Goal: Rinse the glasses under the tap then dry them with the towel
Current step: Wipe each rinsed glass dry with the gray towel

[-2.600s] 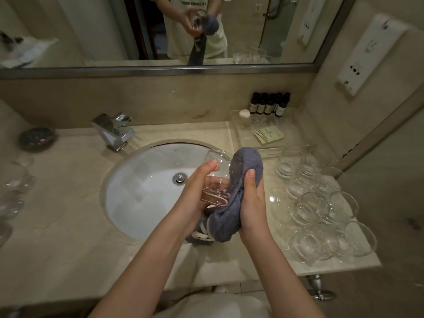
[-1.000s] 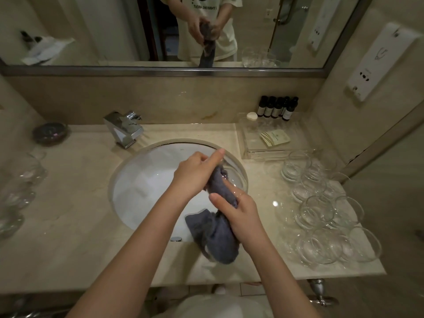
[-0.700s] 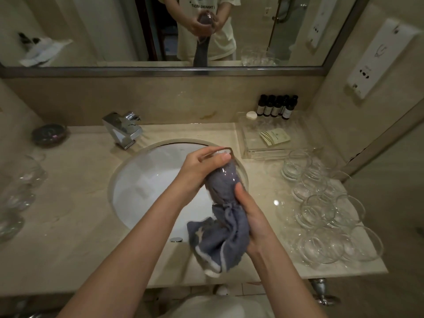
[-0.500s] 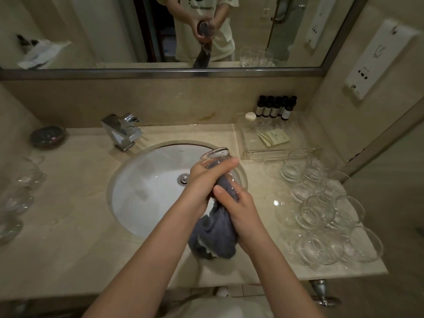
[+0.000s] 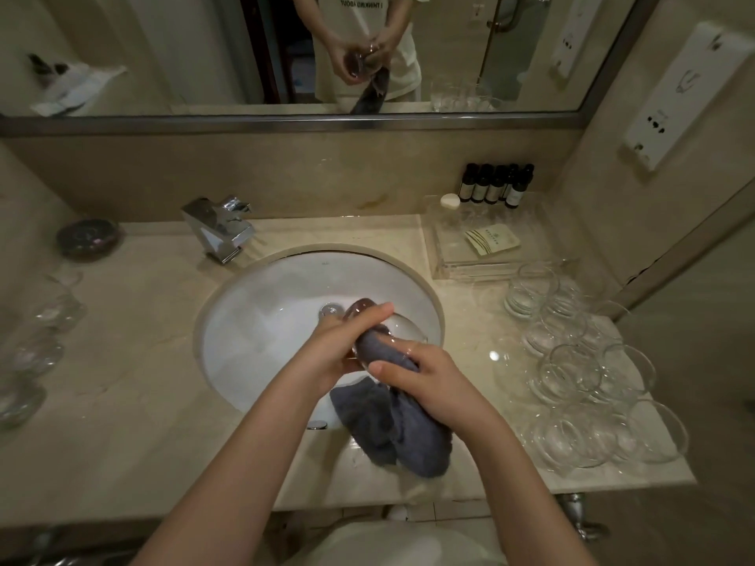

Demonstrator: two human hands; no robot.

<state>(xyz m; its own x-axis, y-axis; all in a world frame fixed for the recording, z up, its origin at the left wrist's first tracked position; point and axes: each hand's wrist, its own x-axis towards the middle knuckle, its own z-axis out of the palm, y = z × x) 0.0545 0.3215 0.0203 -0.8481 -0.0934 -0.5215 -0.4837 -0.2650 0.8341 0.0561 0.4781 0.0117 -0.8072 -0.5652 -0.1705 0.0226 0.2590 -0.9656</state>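
Over the front of the white sink point(image 5: 261, 332), my left hand point(image 5: 339, 349) grips a clear glass point(image 5: 402, 326) that lies tilted, its base toward the tap side. A grey towel point(image 5: 404, 430) is stuffed into the glass's mouth and hangs down below it. My right hand point(image 5: 421, 377) grips the towel right at the mouth of the glass. Several more clear glasses point(image 5: 580, 369) stand packed together on the counter to the right. Other glasses point(image 5: 36, 349) sit along the left edge of the counter.
A chrome tap point(image 5: 220, 228) stands behind the sink at the left, with no water visible. A dark dish point(image 5: 88, 239) sits at the far left. A clear tray point(image 5: 486, 249) with a packet and several dark bottles point(image 5: 496, 185) is at the back right. A mirror spans the wall.
The glass has tipped from upright to lying tilted, and both hands have shifted a little lower over the sink. The towel stays pushed inside the glass, with my right hand working it.
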